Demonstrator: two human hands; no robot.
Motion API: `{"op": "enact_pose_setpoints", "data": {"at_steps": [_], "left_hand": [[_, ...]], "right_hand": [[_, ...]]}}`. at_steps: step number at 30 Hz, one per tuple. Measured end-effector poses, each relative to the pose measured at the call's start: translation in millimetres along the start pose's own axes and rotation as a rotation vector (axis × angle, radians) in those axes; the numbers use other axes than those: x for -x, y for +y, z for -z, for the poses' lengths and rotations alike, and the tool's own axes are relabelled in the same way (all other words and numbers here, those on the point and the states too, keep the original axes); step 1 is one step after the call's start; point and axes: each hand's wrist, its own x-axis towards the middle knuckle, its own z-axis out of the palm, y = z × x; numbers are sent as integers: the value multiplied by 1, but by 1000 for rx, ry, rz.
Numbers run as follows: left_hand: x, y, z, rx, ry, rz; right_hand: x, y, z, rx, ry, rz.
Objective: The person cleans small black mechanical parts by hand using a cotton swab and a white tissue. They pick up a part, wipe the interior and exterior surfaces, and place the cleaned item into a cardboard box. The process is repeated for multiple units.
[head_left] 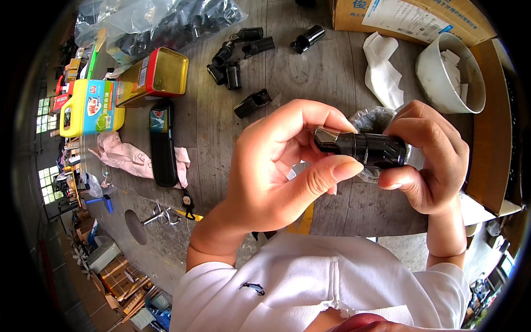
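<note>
White sleeves sat right under the camera, and just above them both hands were wrapped round a short black plastic cylinder with a shiny metal end (360, 148), held up over the grey wooden workbench (287, 66). Left hand (276, 166) had thumb and fingers pinched on the metal-tipped end; right hand (428, 157) was clenched round the ribbed end. A crinkly clear plastic cup (371, 118) sat right behind the cylinder.

My take on doing this bit well: grip each half firmly near the seam, keep both halves in line, and turn steadily so nothing cocks sideways.

Working out from the cylinder: loose black plastic parts of the same kind (251, 103) lay scattered beyond and left of it, and further still a clear plastic bag of more black parts (166, 22). Far left of the cylinder stood a red and gold rectangular tin (152, 76), a yellow plastic jug with a colourful label (91, 108), a flat black bottle (164, 143) and a pink rag (127, 157). Up and right of it were a crumpled white tissue (381, 72), a white bowl holding paper scraps (448, 74) and a brown cardboard box with a white printed label (409, 19).
</note>
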Motion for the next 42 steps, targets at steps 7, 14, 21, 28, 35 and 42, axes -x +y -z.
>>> {"op": "enact_pose_setpoints", "data": {"at_steps": [7, 14, 21, 28, 35, 42], "left_hand": [[-3, 3, 6, 19, -44, 42], [-6, -5, 9, 17, -71, -57], [-10, -9, 11, -122, 18, -317], [-10, -12, 14, -373, -43, -444], [-9, -8, 17, -464, -110, -492], [-9, -14, 17, -534, -126, -607]], "right_hand": [[0, 2, -5, 0, 93, 144], [0, 0, 1, -18, 55, 98], [3, 1, 4, -23, 104, 91], [5, -3, -1, 70, 105, 80], [3, -5, -3, 166, 73, 105], [5, -6, -5, 207, 40, 36]]}}
